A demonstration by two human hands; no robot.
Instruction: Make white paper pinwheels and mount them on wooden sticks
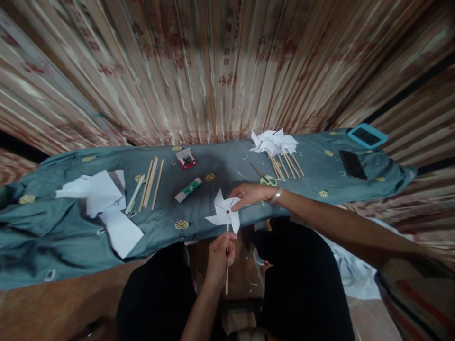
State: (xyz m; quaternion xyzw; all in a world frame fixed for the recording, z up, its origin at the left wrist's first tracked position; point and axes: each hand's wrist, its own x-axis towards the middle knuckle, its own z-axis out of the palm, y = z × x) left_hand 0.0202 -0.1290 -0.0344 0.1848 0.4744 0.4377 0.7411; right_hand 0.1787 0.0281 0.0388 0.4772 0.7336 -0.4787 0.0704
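Observation:
A white paper pinwheel (223,216) with a dark pin head at its middle is held upright near the table's front edge. My left hand (221,253) is closed round its thin wooden stick (227,285) just below the blades. From the right, my right hand (250,194) has its thumb over the front of the pinwheel near the pin and its fingers at the upper right blade, part of which they hide. A glue stick (188,190) lies left of the pinwheel, and green-handled scissors (267,180) lie just beyond my right hand.
Several finished pinwheels (273,142) lie together at the back. A red pin box (186,158), loose wooden sticks (151,183) and white paper sheets (104,192) are to the left. Far right are a phone (352,165) and a blue-framed device (367,136). Curtains (213,71) hang behind the cloth-covered table (220,156).

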